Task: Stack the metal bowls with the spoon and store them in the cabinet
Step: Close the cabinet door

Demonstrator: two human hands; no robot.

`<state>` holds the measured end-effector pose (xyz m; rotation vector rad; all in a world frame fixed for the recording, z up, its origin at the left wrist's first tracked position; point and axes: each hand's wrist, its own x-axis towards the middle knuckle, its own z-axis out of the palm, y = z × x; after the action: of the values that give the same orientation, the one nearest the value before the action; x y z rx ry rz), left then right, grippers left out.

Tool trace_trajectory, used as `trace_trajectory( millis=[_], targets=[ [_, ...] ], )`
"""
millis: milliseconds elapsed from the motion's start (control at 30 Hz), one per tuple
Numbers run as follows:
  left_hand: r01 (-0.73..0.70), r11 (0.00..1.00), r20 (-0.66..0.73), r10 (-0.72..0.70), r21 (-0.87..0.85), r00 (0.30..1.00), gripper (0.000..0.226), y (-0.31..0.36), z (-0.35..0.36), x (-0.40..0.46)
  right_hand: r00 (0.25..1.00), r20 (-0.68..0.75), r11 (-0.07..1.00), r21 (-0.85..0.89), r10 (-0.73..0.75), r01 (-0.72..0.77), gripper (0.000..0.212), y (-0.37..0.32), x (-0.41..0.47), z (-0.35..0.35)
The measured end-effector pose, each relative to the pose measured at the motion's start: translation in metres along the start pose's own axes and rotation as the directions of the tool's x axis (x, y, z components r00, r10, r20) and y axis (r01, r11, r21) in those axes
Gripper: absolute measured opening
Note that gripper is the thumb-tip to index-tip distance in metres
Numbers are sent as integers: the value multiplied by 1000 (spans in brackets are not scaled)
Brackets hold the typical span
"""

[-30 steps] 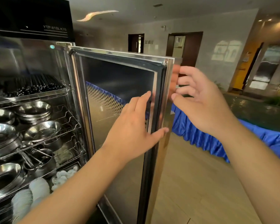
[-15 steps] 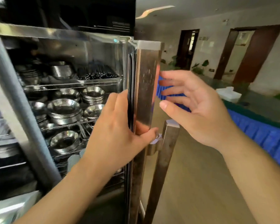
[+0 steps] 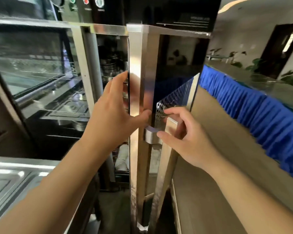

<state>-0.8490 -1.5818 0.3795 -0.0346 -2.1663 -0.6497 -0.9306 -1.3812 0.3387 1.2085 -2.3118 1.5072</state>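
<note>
Cabinet door (image 3: 139,98) is being swung toward the frame, and the step in hand appears to be closing it with the bowls already inside. Nearest the camera, a steel bench (image 3: 15,179) is showing at lower left, clear of the door's path. Above it, the left hand (image 3: 115,119) is gripping the door's free edge: its fingers (image 3: 118,81) are wrapping around the inner side of the edge, pressed together, while the thumb is lying across the outer steel face. The right hand (image 3: 184,141) is hovering at the door handle (image 3: 161,159), fingers loosely curled and partly spread, thumb and forefinger closing toward the handle's upper bracket (image 3: 152,137) without clearly clamping it.

For a clean close, the left fingers are sitting in the gap between door and frame, so they should be drawn out before the edge meets the seal. Pushing should be transferred to the right hand on the handle or to a flat palm on the outer face. A slow, even push is advisable so that the stacked contents are not being rattled.

Farther in, through the narrowing gap, the metal bowls (image 3: 110,66) are resting on an upper wire shelf inside the cabinet; the view there is dark, so the spoon cannot be told apart. White stacked ware (image 3: 122,159) is sitting on a lower shelf. Beyond the door, a blue-skirted table (image 3: 254,105) is standing well apart.
</note>
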Motion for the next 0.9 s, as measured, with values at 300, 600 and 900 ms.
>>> trace_trajectory(
  millis=[300,600,900],
  targets=[
    [84,989,-91,-73,124,993,77,-51,-17,17,997,71,990,141,-6,-4,44,19,43,64],
    [162,953,-151,-125,258,980,60,-109,-21,41,966,217,973,147,142,-176,20,44,86,134],
    [255,929,-170,-215,268,962,53,-171,-7,64,921,324,929,221,215,-295,20,54,143,186]
  ],
)
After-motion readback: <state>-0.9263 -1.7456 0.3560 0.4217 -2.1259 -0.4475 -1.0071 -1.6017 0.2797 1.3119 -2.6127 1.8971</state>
